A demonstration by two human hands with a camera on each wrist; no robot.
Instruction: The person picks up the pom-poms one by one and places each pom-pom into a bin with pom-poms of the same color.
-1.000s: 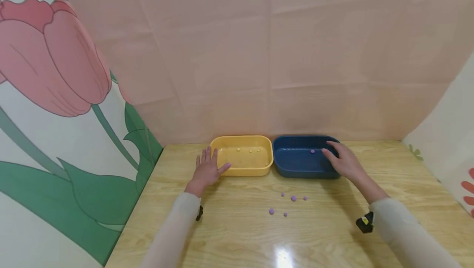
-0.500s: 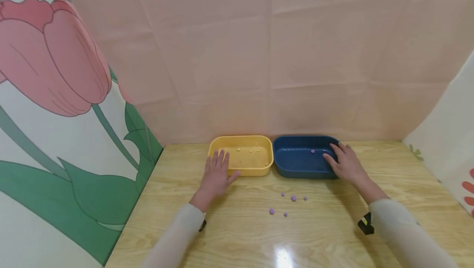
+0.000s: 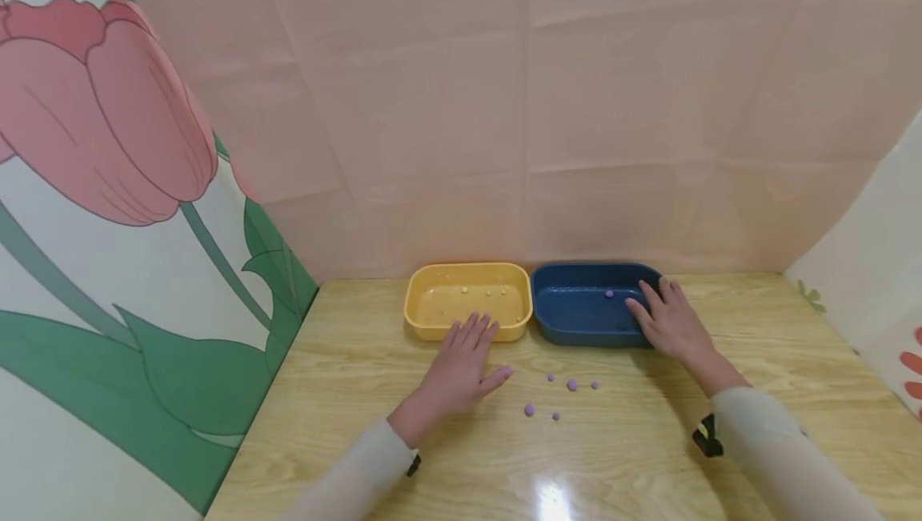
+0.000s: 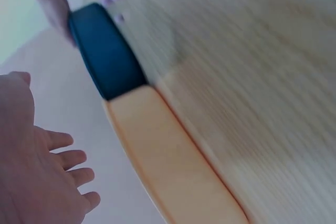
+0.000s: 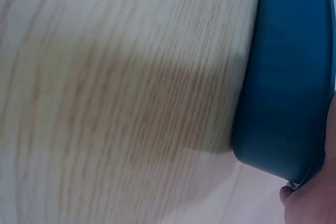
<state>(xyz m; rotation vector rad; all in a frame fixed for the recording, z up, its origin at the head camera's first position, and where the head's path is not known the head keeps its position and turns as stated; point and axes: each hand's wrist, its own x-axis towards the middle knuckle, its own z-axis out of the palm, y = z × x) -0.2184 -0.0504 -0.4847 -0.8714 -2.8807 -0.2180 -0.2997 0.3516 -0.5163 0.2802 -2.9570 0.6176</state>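
Note:
My left hand (image 3: 455, 373) hangs palm down with straight fingers over the front edge of a yellow tray (image 3: 432, 333), thumb spread to the right. In the left wrist view the hand (image 4: 39, 166) holds nothing. My right hand (image 3: 673, 325) rests at the right end of a dark blue tray (image 3: 583, 338), thumb and index finger over its rim. In the right wrist view part of that hand (image 5: 312, 198) shows at the blue tray's corner (image 5: 283, 150). Several small yellow balls (image 3: 464, 290) lie in the yellow tray, and one purple ball (image 3: 608, 294) in the blue one.
Several small purple balls (image 3: 572, 385) are scattered on the wooden table (image 3: 612, 457) in front of the trays. The trays stand side by side against a pink cloth backdrop (image 3: 446, 145). A tulip-patterned panel (image 3: 94, 265) borders the left side.
My left hand has moved right and toward me, from the yellow tray's left end to its front edge. The right hand has settled slightly at the blue tray's end; trays and balls stay put.

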